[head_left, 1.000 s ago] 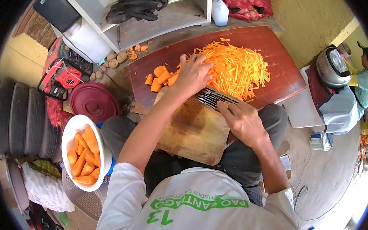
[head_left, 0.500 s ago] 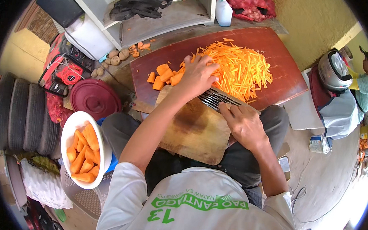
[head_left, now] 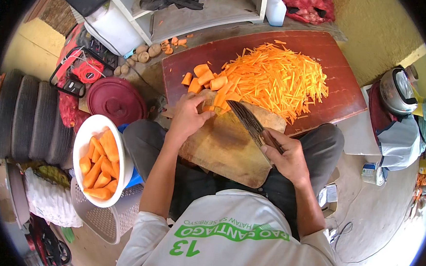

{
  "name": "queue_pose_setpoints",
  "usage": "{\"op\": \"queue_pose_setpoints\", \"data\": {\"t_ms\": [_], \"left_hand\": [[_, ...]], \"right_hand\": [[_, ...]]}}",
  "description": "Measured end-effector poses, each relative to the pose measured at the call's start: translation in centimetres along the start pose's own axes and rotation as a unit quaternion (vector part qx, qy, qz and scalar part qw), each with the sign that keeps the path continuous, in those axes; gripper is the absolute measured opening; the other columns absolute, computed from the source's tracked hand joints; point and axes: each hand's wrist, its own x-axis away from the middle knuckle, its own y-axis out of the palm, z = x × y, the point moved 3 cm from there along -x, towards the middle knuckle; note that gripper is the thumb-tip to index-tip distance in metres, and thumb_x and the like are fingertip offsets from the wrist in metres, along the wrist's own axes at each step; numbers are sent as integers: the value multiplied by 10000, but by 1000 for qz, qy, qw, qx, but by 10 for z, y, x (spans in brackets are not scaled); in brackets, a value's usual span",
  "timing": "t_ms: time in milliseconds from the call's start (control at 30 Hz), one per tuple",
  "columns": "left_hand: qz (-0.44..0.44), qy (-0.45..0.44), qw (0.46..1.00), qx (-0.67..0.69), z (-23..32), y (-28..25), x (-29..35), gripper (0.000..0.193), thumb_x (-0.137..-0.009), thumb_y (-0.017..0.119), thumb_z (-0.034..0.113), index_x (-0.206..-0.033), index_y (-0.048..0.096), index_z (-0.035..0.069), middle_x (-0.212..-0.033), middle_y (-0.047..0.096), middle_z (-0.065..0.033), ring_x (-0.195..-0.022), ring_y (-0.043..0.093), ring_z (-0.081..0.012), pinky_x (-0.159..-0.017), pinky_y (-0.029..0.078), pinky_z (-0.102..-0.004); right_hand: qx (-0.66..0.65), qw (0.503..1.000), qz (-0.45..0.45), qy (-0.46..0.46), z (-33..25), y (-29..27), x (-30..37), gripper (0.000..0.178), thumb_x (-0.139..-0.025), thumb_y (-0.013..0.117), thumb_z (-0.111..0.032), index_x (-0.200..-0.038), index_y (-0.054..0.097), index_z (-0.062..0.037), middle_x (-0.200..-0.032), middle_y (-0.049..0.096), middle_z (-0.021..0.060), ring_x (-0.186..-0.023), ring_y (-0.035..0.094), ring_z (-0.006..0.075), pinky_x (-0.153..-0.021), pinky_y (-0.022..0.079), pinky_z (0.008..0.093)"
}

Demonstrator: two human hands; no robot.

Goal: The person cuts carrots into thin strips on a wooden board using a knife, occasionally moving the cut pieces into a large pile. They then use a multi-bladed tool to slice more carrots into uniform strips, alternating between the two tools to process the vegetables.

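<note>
My right hand grips the wooden handle of a knife, its dark blade slanting up and left over the wooden cutting board. The board rests across my lap, its far edge over a red-brown tabletop. At the board's left edge, my left hand has thumb and fingers around a small carrot piece, partly hidden. Flat carrot slices lie just beside the blade tip. Beyond them spreads a big heap of carrot strips. Several carrot chunks sit left of the heap.
A white bowl of peeled carrots stands at my left, near a dark red round lid. Tyres line the far left. Potatoes lie on the floor behind. A shelf and a white jug stand at the back.
My left hand has come back from the strip heap to the board's left edge. The knife has turned from lying across the board's far edge to pointing up-left. The view has shifted slightly.
</note>
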Motion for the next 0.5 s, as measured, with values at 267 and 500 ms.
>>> {"op": "queue_pose_setpoints", "data": {"t_ms": [267,500], "left_hand": [[24,85,984,-154,31,17,19,280,-860,819,86,-1121,796,-14,-1148,735,-219,-1139,698,-446,-985,576,-484],[-33,173,984,-12,78,42,96,372,-810,826,-44,-1177,774,-13,-1333,662,-202,-1215,654,-442,-1011,565,-498]], "right_hand": [[55,998,4,-19,-7,3,12,460,-999,799,-67,-1430,705,64,-1034,786,226,-952,731,119,-876,610,353],[115,990,-49,-60,-16,3,29,444,-1001,787,-88,-1413,697,50,-1104,773,313,-1020,788,460,-863,620,454]]}}
